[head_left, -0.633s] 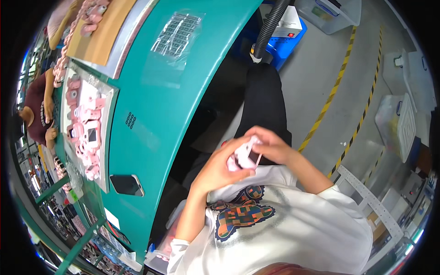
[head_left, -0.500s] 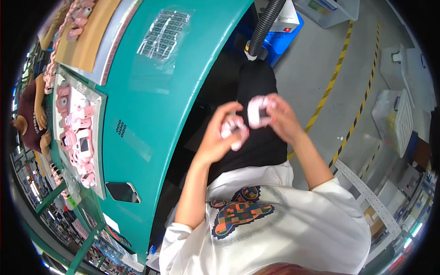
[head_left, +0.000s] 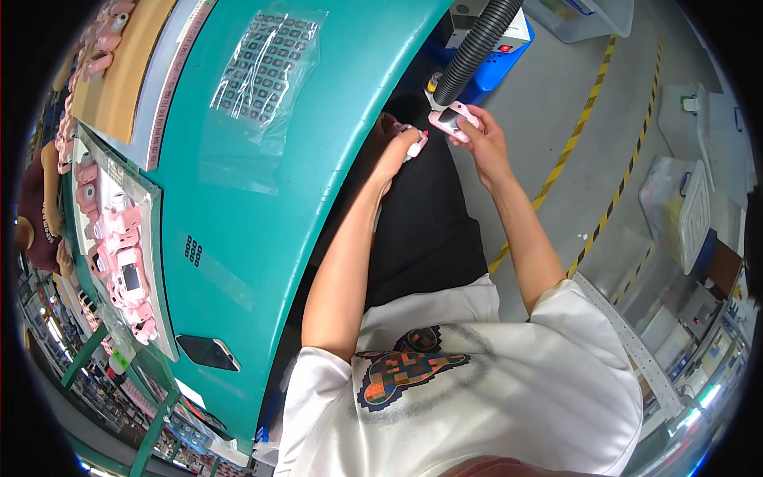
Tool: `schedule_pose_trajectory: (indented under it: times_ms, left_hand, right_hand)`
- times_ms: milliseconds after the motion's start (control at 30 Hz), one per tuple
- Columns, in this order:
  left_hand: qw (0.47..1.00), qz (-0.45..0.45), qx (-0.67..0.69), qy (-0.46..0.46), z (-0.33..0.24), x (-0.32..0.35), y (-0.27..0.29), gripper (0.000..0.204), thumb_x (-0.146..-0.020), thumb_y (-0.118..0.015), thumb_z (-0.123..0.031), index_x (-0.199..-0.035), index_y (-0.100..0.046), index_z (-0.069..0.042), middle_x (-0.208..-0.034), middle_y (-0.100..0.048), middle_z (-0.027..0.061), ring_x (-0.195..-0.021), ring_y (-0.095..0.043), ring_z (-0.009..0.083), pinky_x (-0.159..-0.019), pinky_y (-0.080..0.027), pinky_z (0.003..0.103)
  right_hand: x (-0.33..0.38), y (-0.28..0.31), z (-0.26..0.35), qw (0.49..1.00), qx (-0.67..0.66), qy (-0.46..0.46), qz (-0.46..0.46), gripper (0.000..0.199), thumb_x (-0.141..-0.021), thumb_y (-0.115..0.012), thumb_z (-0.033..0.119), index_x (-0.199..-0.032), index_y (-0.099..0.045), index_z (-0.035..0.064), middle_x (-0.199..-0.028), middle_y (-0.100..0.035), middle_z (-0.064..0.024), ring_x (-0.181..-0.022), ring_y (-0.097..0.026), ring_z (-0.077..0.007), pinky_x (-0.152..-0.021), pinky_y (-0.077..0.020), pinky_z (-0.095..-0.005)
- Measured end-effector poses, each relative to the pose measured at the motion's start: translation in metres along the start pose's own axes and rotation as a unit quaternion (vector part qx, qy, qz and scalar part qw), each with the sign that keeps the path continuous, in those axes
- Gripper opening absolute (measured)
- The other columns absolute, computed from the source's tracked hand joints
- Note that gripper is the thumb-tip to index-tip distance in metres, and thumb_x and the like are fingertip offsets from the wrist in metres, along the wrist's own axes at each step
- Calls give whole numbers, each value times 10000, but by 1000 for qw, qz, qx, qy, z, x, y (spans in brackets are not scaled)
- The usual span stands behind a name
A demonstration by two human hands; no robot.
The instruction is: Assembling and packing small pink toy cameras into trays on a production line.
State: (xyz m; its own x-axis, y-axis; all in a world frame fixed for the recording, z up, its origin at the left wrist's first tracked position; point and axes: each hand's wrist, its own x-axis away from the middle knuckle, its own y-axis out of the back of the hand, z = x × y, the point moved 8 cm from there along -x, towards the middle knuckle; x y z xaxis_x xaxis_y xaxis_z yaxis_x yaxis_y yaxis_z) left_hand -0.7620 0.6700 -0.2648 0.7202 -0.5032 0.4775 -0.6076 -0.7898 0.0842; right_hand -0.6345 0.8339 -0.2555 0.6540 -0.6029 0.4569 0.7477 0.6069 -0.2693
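My right hand (head_left: 487, 145) grips a pink toy camera (head_left: 451, 121) with a dark screen. The camera sits right by the nozzle (head_left: 434, 89) at the end of a black corrugated hose (head_left: 481, 52); whether they touch I cannot tell. To the left, over my leg and beside the table edge, my left hand (head_left: 391, 157) is closed on a small pink-and-white part (head_left: 414, 143) with a red spot. Its fingers are partly in shadow, and they hide much of that part.
The green table (head_left: 262, 238) holds a tray of pink toy cameras (head_left: 127, 254), a phone (head_left: 208, 352) and a bagged sheet of dark square pieces (head_left: 270, 67). A white box (head_left: 513, 40) sits in a blue bin (head_left: 497, 75). Another person (head_left: 44, 215) is at the far left.
Both hands have moved forward, away from my body. The toy camera in my right hand has come up to the hose nozzle, and my left hand has gone beside the table edge.
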Motion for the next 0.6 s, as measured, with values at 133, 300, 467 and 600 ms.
schedule_pose_trajectory:
  times_ms: [133,300,467,600]
  left_hand:
    - [992,-35,117,-10,-25,5,-2,342,-848,-633,-89,-1159,-517,-8,-977,-596,96,-940,-619,171,-791,-490,278]
    - [985,-45,168,18,-43,13,2,253,-851,-622,-92,-1084,-551,-23,-959,-588,85,-902,-592,157,-795,-475,281]
    - [981,-38,189,12,4,-12,22,188,-859,-613,-83,-1036,-571,-33,-926,-578,84,-816,-553,153,-768,-461,290]
    - [977,-32,212,12,0,-10,17,171,-857,-603,-69,-1020,-576,-25,-897,-563,82,-777,-519,153,-726,-451,287]
  right_hand:
    - [-6,4,-3,1000,8,-11,-16,347,-951,-657,100,-1259,-582,-41,-1037,-656,-128,-755,-609,-134,-680,-491,-219]
    - [-32,5,-12,988,-20,-126,84,325,-916,-626,86,-1216,-618,-38,-979,-649,-110,-699,-546,-109,-632,-430,-197]
    - [-61,-8,-18,974,23,-142,175,318,-890,-601,91,-1177,-640,-40,-904,-631,-88,-663,-473,-84,-599,-364,-189]
    - [-63,-1,-16,972,9,-161,173,285,-892,-608,90,-1146,-654,-31,-869,-618,-65,-662,-452,-72,-594,-348,-189]
